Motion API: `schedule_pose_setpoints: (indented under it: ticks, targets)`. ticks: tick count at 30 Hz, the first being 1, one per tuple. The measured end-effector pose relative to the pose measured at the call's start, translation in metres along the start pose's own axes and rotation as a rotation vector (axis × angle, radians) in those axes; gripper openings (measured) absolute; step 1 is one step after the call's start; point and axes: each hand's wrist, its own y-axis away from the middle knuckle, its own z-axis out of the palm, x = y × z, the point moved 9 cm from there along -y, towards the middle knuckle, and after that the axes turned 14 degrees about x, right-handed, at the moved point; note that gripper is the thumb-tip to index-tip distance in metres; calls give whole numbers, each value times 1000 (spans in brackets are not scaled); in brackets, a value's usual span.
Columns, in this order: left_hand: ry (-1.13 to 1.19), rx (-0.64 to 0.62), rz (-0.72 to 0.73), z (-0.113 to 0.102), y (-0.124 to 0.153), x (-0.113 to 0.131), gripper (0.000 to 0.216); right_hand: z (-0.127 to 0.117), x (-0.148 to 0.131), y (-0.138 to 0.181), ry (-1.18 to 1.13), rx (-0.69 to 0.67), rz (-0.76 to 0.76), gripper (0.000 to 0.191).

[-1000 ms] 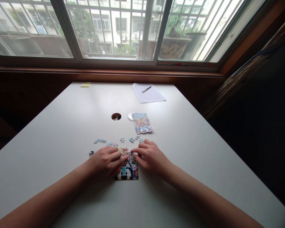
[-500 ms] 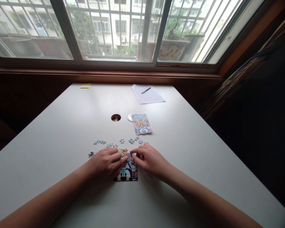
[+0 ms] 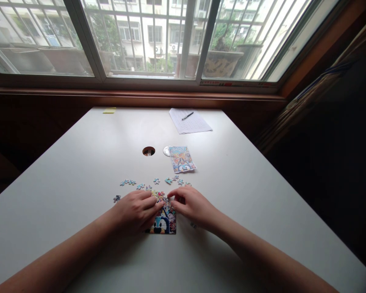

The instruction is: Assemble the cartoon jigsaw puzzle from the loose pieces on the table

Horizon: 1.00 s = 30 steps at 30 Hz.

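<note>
A partly built colourful jigsaw puzzle lies on the white table in front of me. My left hand rests on the puzzle's left side, with its fingers curled and pressing it down. My right hand lies on the right side. Its fingertips are pinched at the puzzle's upper edge, touching the left fingertips, and what they hold is hidden. Several loose puzzle pieces are scattered just beyond the hands, with one more piece to the left.
Beyond the loose pieces lies the printed reference picture, next to a silver disc and a round cable hole. At the far edge are a sheet of paper with a pen and a yellow note. A window runs behind the table.
My right hand has drawn slightly back and left, uncovering a loose piece beyond it. The puzzle has shifted a little to the left under both hands.
</note>
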Motion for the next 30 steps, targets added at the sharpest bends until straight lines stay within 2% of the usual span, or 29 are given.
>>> schedule_pose_setpoints:
  ticks: [18, 22, 30]
  targets:
    - [3, -4, 0, -1, -1, 0, 27, 1, 2, -1, -18, -1, 0, 18]
    - [19, -15, -8, -2, -1, -1, 31, 0, 2, -1, -22, -3, 7, 18]
    - [49, 37, -30, -8, -1, -4, 39, -1, 1, -1, -30, -3, 6, 19]
